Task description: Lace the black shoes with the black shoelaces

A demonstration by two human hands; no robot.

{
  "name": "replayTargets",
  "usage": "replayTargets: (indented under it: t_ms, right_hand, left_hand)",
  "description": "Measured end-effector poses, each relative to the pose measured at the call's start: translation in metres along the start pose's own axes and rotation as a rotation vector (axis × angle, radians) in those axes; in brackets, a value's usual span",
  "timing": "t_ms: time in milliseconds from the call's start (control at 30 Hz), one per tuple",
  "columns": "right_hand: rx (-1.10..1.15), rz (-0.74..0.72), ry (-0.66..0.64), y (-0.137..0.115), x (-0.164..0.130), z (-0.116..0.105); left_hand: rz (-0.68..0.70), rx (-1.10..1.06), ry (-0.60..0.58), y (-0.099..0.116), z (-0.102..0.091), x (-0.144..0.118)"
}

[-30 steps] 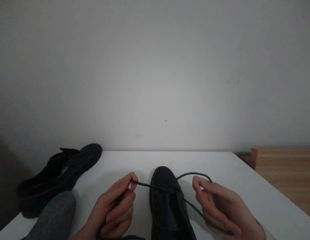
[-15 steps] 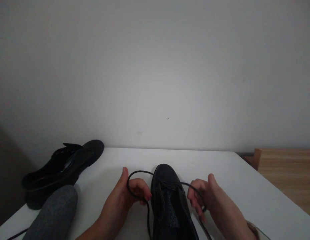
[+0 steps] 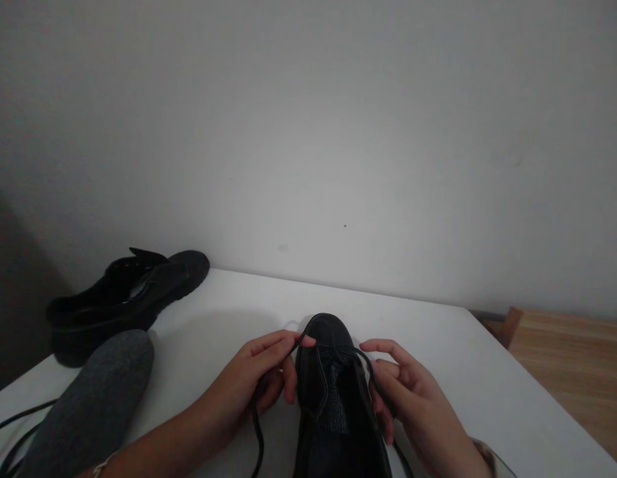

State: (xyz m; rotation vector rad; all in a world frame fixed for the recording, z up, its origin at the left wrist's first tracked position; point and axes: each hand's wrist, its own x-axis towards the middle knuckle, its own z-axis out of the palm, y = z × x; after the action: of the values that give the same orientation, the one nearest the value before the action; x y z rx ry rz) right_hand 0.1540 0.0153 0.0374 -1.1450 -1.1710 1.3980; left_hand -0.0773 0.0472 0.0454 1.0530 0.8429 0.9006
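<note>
A black shoe (image 3: 333, 398) lies on the white table, toe pointing away from me. Its dark shoelace (image 3: 338, 350) crosses at the lowest eyelets, with an end running out to each side. On the left of the toe, my left hand (image 3: 268, 368) pinches one lace end between thumb and fingers, close to the shoe. My right hand (image 3: 400, 385) is curled at the shoe's right side with the other lace end passing through its fingers; the index finger stretches toward the toe. The heel of the shoe is cut off by the lower frame edge.
A second black shoe (image 3: 123, 299) without visible lacing stands at the table's left edge. In front of it lies a grey felt insole (image 3: 99, 398), with a dark cord (image 3: 22, 418) beside it. A wall (image 3: 308, 166) rises behind the table (image 3: 228, 299); wooden furniture (image 3: 567, 372) stands right.
Both hands have closed in on the lace near the toe. The left hand's thumb has come down from upright into a pinch, and the wide lace loop there is drawn in. My view has tilted slightly.
</note>
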Motion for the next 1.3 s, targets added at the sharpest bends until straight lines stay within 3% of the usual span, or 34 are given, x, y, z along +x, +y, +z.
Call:
replayTargets:
  t_ms: [200, 500, 767, 867, 1300]
  right_hand:
    - [-0.054, -0.027, 0.047, 0.002, 0.002, 0.002]
    - [-0.096, -0.096, 0.093, 0.001, 0.005, 0.004]
    - [-0.113, -0.099, 0.088, -0.001, 0.001, 0.008]
    - [-0.115, -0.115, 0.084, -0.001, 0.002, 0.009]
    - [-0.374, -0.281, 0.139, -0.003, -0.005, 0.010]
  left_hand:
    - [0.041, -0.184, -0.133, 0.001, 0.004, -0.002]
    - [0.019, -0.101, 0.078, -0.004, 0.007, 0.003]
    - [0.000, 0.006, 0.055, -0.009, 0.004, 0.005]
    - [0.010, 0.058, 0.099, -0.011, 0.005, 0.007]
    - [0.328, 0.418, 0.248, -0.003, 0.015, 0.005]
